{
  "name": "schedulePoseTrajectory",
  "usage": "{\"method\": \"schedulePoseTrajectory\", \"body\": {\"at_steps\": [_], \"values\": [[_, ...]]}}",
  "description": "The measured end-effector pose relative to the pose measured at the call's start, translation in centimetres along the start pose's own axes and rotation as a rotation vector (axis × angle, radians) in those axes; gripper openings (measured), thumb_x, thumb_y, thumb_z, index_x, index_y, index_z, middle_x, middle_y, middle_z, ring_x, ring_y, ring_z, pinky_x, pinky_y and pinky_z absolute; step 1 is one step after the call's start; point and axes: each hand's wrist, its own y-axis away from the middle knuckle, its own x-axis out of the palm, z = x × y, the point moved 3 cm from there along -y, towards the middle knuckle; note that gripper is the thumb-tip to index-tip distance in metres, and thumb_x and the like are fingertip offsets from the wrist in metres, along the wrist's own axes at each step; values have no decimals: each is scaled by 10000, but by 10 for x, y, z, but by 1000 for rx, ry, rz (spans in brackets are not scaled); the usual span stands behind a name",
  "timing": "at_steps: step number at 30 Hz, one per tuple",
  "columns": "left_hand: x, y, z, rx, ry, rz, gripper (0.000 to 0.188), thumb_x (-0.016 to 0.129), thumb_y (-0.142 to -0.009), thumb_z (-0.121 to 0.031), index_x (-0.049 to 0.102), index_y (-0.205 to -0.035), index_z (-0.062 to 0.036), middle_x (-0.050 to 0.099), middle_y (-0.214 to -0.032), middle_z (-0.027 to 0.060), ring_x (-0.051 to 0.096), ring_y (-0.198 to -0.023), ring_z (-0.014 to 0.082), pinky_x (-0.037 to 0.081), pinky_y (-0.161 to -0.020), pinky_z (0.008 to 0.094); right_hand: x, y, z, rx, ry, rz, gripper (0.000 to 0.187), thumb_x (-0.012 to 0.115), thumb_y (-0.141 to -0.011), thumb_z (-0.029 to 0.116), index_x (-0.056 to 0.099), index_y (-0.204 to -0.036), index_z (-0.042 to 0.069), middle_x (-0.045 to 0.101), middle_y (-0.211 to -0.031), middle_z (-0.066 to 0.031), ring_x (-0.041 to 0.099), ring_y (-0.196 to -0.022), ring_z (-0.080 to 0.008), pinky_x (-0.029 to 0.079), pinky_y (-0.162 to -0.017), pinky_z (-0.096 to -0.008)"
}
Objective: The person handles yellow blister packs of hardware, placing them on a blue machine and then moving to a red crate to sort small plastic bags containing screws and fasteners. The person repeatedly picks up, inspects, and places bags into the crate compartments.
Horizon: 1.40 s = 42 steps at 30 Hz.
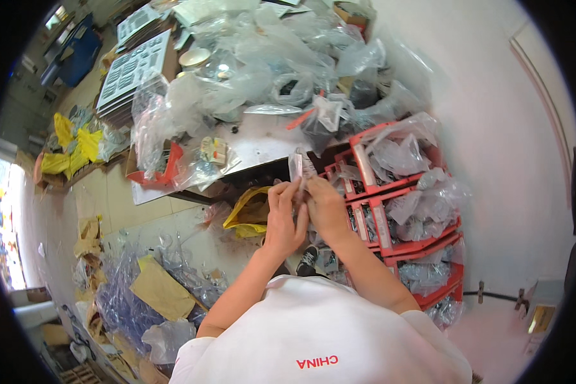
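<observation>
Both hands meet in front of my chest, by the table's near edge. Between them stands a small clear plastic bag (299, 165) with dark pieces or print showing through; its contents are too small to make out. My left hand (284, 216) pinches the bag's lower left side, fingertips pressed together. My right hand (325, 206) closes on its lower right side, thumb and fingers meeting those of the left. Palms and fingers cover the bag's bottom end. Just past the bag lies the white tabletop (272, 134).
Clear plastic bags (256, 64) heap over the table. To the right, red bins (381, 224) hold bagged small parts. A yellow bag (246, 214) sits below the table edge. Plastic wrap (125, 288) and brown cardboard (163, 288) litter the floor at left. A white wall (493, 147) rises at right.
</observation>
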Motion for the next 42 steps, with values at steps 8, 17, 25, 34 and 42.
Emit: {"method": "schedulePoseTrajectory", "body": {"at_steps": [8,17,25,34,42], "values": [[-21,-16,58,-825,1494,-244,578,383,-1149,-486,505,-1498,-43,539,-1495,120,569,-1296,229,437,-1134,400,13,-26,44,299,-445,92,249,697,-951,-35,717,-1197,-3,732,-1143,-117,711,-1025,-185,549,-884,-279],[-59,-29,71,-853,1471,-208,418,496,-1134,-356,575,-1407,-50,647,-1333,93,614,-1219,221,497,-1039,424,57,-31,53,603,-889,15,303,670,-1052,119,678,-1317,-27,719,-1200,-52,671,-1047,-112,530,-949,-260],[-92,-34,65,-656,1627,-250,492,490,-1116,-296,430,-1565,-103,548,-1497,117,575,-1305,261,513,-1078,446,54,-23,84,264,-531,146,312,704,-1018,102,696,-1316,14,712,-1022,-62,665,-910,-156,528,-811,-301],[-89,-28,66,-856,1470,-108,327,598,-1048,-222,606,-1335,-66,683,-1207,63,677,-1087,198,561,-979,384,46,-29,96,-54,-34,8,369,801,-758,-60,759,-1101,69,625,-1059,-110,625,-924,-257,527,-803,-330],[-75,-22,84,-767,1191,-194,199,602,-1022,-61,629,-1218,-82,689,-1072,31,691,-938,143,586,-823,314,49,-25,92,101,-235,141,300,751,-805,-97,753,-1079,26,646,-1282,-118,661,-943,-212,554,-796,-309]]}}
